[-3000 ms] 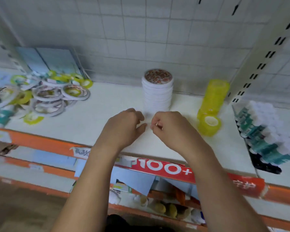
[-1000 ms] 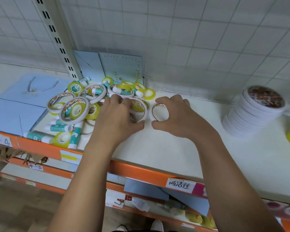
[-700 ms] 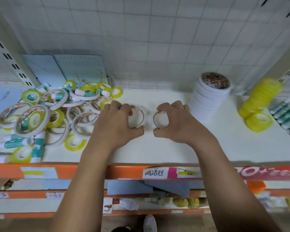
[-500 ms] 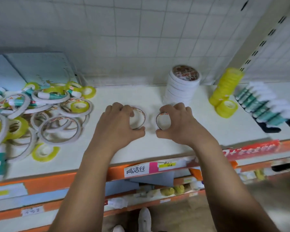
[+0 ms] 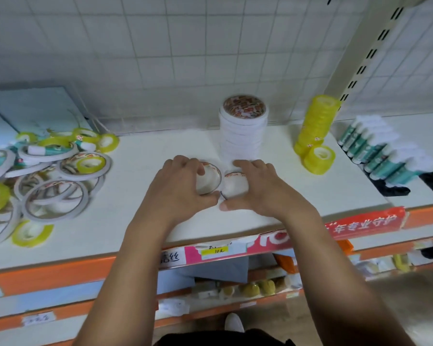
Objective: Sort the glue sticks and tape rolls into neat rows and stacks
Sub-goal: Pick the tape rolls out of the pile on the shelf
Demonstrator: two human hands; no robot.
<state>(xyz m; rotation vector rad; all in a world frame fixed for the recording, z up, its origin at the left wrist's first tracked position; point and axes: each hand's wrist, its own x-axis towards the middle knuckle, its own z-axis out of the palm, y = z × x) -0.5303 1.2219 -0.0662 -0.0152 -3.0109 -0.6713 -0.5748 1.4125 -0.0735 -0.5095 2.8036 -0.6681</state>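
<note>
- The left hand (image 5: 183, 186) curls its fingers over the far rim of a white tape roll (image 5: 211, 179), with the thumb at the near rim, so it grips the roll across its width.
- The right hand (image 5: 260, 189) grips a second white roll (image 5: 235, 184) the same way, fingers over the top and thumb closing from the near side.
- Both rolls sit low over the shelf (image 5: 148, 221), side by side and almost touching. Whether they rest on the shelf or are just lifted off it cannot be told.
- The relation that matters: the white stack (image 5: 244, 131) stands upright straight beyond the hands, toward the back wall, its base just past the right hand's fingertips. The right hand is the nearer of the two.
- By my reading, each roll has to go up and away from the person, with its hole facing up to match the stack's upright axis.
- The yellow stack (image 5: 315, 121) and the row of glue sticks (image 5: 380, 151) lie off to the right, well apart from the hands.
- A loose pile (image 5: 55, 176) of unsorted rolls and glue sticks lies to the left, so much of the sorting remains to be done.
</note>
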